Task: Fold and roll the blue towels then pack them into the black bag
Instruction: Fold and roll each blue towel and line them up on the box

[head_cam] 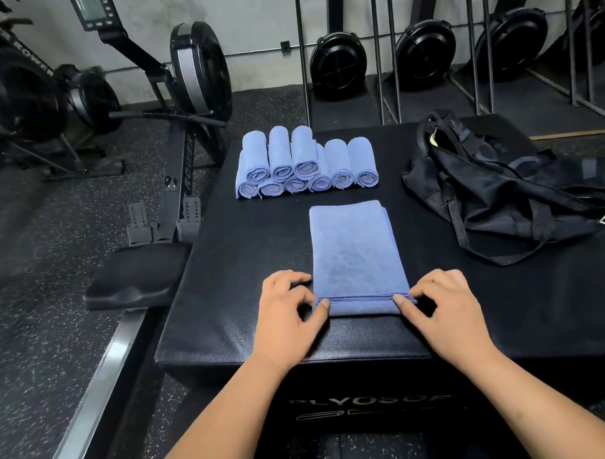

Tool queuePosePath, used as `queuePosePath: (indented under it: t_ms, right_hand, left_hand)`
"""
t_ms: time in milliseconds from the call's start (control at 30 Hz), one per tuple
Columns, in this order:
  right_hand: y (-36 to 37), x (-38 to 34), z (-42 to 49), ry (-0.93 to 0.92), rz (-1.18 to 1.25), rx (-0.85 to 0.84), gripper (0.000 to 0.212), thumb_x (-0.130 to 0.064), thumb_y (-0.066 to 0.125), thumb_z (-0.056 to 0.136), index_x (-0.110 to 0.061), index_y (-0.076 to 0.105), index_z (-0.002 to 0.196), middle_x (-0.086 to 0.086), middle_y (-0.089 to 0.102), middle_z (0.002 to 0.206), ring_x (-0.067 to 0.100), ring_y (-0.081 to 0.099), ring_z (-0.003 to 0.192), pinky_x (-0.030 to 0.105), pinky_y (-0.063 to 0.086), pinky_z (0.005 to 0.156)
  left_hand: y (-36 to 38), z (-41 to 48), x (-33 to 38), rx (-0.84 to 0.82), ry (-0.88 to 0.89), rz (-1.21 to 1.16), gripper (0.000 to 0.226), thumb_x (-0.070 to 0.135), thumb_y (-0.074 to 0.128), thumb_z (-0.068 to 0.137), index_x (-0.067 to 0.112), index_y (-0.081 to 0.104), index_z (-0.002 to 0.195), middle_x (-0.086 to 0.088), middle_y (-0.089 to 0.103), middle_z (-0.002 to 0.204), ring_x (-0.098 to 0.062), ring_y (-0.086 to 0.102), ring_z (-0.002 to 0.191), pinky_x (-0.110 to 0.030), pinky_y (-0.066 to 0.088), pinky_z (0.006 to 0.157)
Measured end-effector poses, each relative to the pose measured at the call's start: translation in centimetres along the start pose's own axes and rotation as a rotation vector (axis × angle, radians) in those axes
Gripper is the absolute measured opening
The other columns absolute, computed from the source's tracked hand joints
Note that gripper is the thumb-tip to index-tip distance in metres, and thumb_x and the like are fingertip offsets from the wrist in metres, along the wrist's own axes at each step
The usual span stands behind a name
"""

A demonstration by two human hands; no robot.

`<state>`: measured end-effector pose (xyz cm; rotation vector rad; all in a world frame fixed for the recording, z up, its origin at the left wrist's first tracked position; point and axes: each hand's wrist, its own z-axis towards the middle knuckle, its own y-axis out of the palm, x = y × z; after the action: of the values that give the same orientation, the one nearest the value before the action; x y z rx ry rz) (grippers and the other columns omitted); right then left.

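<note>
A folded blue towel (356,250) lies lengthwise on the black foam box (244,241), its near end turned over into a first narrow roll. My left hand (288,310) pinches the left end of that roll and my right hand (440,301) pinches the right end. Farther back sits a stack of several rolled blue towels (303,164) in two layers. The black bag (507,184) lies crumpled at the right of the box top, straps trailing toward me.
A rowing machine (174,94) with its seat (135,278) and rail stands close to the box's left side. More rowers stand upright along the back wall (424,53). The floor is speckled black rubber.
</note>
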<state>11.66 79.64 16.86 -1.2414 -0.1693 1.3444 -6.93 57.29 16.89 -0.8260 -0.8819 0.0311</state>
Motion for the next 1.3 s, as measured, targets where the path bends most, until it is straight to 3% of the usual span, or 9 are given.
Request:
queuePosePath:
  t_ms: [200,500,633,833,967,1133,1300]
  right_hand:
    - [-0.5,-0.3,0.0,0.049,0.059,-0.023,0.018,-0.032,0.086,0.084,-0.037,0.070,0.092,-0.019,0.057,0.096,0.013,0.048,0.098,0.032,0.047,0.078]
    - [0.5,0.4,-0.4,-0.113,-0.114,0.121,0.012,-0.036,0.078,0.095,-0.025,0.083,0.091,-0.011,0.054,0.091,0.020,0.048,0.093,0.045,0.047,0.074]
    - [0.2,-0.3,-0.9,-0.147,-0.158,0.085,0.019,-0.044,0.079,0.085,-0.027,0.080,0.094,-0.009,0.057,0.097,0.022,0.052,0.097,0.043,0.046,0.075]
    - [-0.1,-0.4,-0.6,-0.075,-0.149,-0.020,0.032,-0.035,0.084,0.071,-0.030,0.075,0.102,-0.012,0.051,0.106,0.019,0.048,0.107,0.044,0.048,0.085]
    - [0.1,0.1,-0.3,-0.034,-0.106,-0.002,0.026,-0.028,0.085,0.079,-0.028,0.077,0.104,-0.012,0.050,0.106,0.019,0.046,0.104,0.046,0.049,0.086]
    - [0.3,0.4,0.1,0.027,-0.078,-0.001,0.017,-0.039,0.072,0.094,-0.029,0.077,0.107,-0.014,0.049,0.106,0.019,0.045,0.102,0.046,0.050,0.087]
    - [0.3,0.6,0.3,0.085,0.000,-0.024,0.024,-0.050,0.065,0.094,-0.029,0.077,0.094,-0.018,0.053,0.105,0.015,0.044,0.103,0.045,0.049,0.089]
  left_hand:
    - [-0.3,-0.1,0.4,0.014,0.042,-0.005,0.019,0.026,0.081,0.088,0.033,0.069,0.101,0.016,0.054,0.131,-0.012,0.039,0.137,-0.027,0.031,0.115]
    - [0.4,-0.5,-0.2,0.090,0.137,0.122,0.001,0.031,0.079,0.094,0.031,0.080,0.094,0.018,0.065,0.125,-0.019,0.047,0.131,-0.044,0.041,0.108]
    - [0.5,-0.4,-0.1,0.091,0.160,0.139,0.014,0.041,0.077,0.091,0.028,0.078,0.094,0.014,0.066,0.124,-0.022,0.048,0.131,-0.042,0.041,0.109]
    - [0.3,-0.4,0.4,-0.062,0.104,0.174,0.035,0.042,0.068,0.074,0.027,0.069,0.105,0.013,0.055,0.135,-0.020,0.032,0.148,-0.037,0.030,0.121]
    - [0.3,-0.2,-0.1,-0.039,0.037,0.126,0.028,0.037,0.061,0.081,0.031,0.071,0.107,0.015,0.054,0.136,-0.017,0.029,0.147,-0.032,0.026,0.122]
    - [0.6,-0.2,-0.6,-0.020,-0.030,0.099,0.020,0.042,0.063,0.098,0.031,0.076,0.108,0.017,0.054,0.133,-0.013,0.030,0.145,-0.034,0.028,0.121]
    - [0.5,-0.1,-0.6,-0.014,-0.042,0.054,0.028,0.050,0.058,0.096,0.030,0.076,0.091,0.021,0.056,0.131,-0.011,0.032,0.142,-0.037,0.031,0.119]
